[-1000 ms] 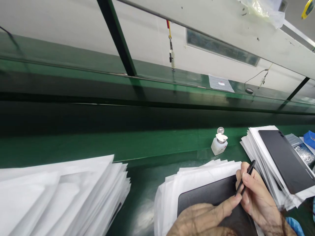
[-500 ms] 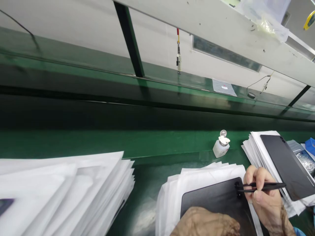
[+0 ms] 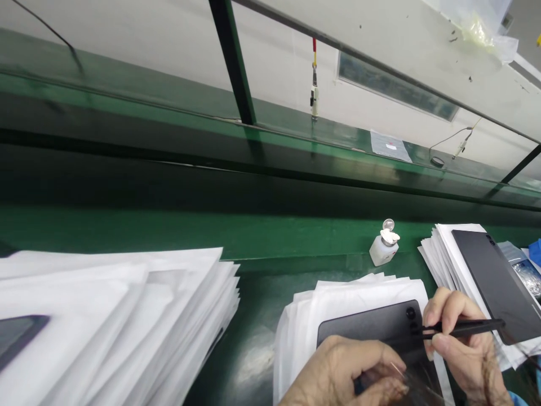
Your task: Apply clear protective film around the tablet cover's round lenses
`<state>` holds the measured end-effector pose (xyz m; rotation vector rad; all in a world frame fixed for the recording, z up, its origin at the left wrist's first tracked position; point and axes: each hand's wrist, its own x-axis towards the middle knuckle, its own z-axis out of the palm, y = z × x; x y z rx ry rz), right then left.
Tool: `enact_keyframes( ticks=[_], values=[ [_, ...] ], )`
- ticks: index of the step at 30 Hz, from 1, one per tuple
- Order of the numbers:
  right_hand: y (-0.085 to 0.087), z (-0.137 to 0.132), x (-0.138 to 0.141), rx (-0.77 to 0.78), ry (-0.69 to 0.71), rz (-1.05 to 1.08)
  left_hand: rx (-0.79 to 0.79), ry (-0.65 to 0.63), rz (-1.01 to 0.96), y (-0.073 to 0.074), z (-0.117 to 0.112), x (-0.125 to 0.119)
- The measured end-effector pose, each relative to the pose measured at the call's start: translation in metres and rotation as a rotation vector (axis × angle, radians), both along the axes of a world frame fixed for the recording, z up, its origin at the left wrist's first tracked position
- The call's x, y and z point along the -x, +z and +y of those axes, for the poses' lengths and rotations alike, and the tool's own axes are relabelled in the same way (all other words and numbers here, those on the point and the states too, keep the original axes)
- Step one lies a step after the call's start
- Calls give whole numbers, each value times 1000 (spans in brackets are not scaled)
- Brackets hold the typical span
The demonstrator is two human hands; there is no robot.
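Observation:
My right hand [image 3: 465,338] pinches black tweezers [image 3: 473,326], whose tips point left beside the camera openings of a dark grey tablet back panel [image 3: 376,321]. The panel lies on a pile of white sheets or sleeves [image 3: 296,321]. Over the panel's lower part is my left hand [image 3: 346,369], its thumb and fingers drawn together. Faint clear glints, perhaps film, show by those fingertips; what they hold I cannot make out. Part of the panel is hidden behind this hand.
A white bottle [image 3: 384,249] with a flipped-up lid stands behind the pile. On the right, another dark panel [image 3: 492,276] rests on white sheets near a clear bag [image 3: 528,273]. A large white stack [image 3: 169,316] fills the left. A green shelf [image 3: 287,132] runs behind.
The tweezer tips have come away from the camera openings, slightly down and right. My left hand has turned and lifted, showing its thumb and fingers. The whole view has shifted a little.

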<state>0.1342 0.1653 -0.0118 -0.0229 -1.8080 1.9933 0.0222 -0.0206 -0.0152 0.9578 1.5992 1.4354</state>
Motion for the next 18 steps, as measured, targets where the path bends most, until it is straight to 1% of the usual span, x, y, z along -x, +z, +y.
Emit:
enact_keyframes(
  ticks=[3,7,11,14,18],
  values=[
    [6,0,-6,-43,-14,-30,-8,1,-28,-7,3,-1],
    [12,-1,-9,-84,17,-49,-5,2,-18,-14,6,0],
    [14,-4,-7,-110,18,-39,21,10,11,-12,7,1],
    [17,-5,-5,-175,-5,-18,18,1,14,-12,7,1],
    [20,-5,-5,-252,4,-50,28,9,-3,-12,4,0]
  ],
)
